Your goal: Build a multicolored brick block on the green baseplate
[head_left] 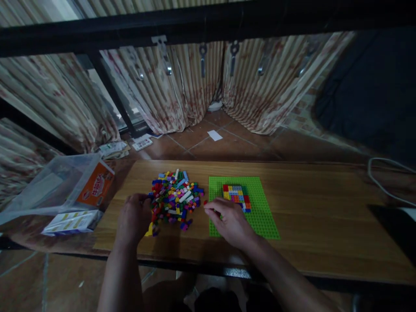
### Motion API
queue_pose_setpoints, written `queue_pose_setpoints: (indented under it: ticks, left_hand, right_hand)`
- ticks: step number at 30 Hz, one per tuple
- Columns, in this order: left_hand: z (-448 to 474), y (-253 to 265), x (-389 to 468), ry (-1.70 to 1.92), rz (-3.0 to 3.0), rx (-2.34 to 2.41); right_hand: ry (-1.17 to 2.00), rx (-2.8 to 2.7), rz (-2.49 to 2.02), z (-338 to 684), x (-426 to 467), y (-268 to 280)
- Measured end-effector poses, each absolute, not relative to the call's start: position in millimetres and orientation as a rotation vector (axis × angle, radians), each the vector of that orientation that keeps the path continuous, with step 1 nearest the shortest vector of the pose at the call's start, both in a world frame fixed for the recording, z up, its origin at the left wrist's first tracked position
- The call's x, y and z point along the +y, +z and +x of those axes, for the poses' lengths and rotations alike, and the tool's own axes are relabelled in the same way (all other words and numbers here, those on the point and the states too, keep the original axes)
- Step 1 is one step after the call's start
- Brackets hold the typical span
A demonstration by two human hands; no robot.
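Note:
A heap of small coloured bricks point(175, 197) lies on the wooden table point(308, 216). To its right lies a green baseplate point(260, 212) with a small block of assembled bricks point(237, 193) on its upper middle. My left hand point(133, 216) rests at the heap's left edge, fingers curled against the bricks. My right hand point(227, 219) lies over the baseplate's left side, fingertips pinched near a tiny red brick point(205, 202) between heap and plate. Whether the fingers hold the brick is too small to tell.
A clear plastic bag with an orange box point(95, 184) and a white carton point(71, 221) sit at the table's left end. A white cable point(383, 182) loops at the right end. Curtains point(182, 86) hang behind, above a tiled floor with papers.

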State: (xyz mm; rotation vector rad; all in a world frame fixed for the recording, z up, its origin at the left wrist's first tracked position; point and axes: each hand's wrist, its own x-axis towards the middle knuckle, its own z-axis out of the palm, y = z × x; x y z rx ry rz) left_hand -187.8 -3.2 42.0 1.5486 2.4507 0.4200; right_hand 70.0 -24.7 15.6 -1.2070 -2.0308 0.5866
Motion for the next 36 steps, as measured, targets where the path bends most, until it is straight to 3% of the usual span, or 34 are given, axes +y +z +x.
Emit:
queue_pose_setpoints:
  ticks: [9,16,23,36]
  left_hand:
    - [-143.7,41.8,-1.6,1.182,1.084,1.586]
    - [-82.0,48.3,-4.7,1.118,0.496,0.953]
    - [-49.8,39.0,-6.7,1.141,0.479,0.834]
    - [-44.3,36.5,-11.7,1.148,0.471,0.913]
  right_hand:
    - [0.629,-1.990,-1.221,78.3,-23.4,18.1]
    - [0.783,-1.640,-1.223,83.7,-20.5,29.2]
    - [0.924,-1.456,-1.110,84.1,-20.6,30.2]
    - [0.687,-1.571,-1.155,83.8,-23.9,30.2]
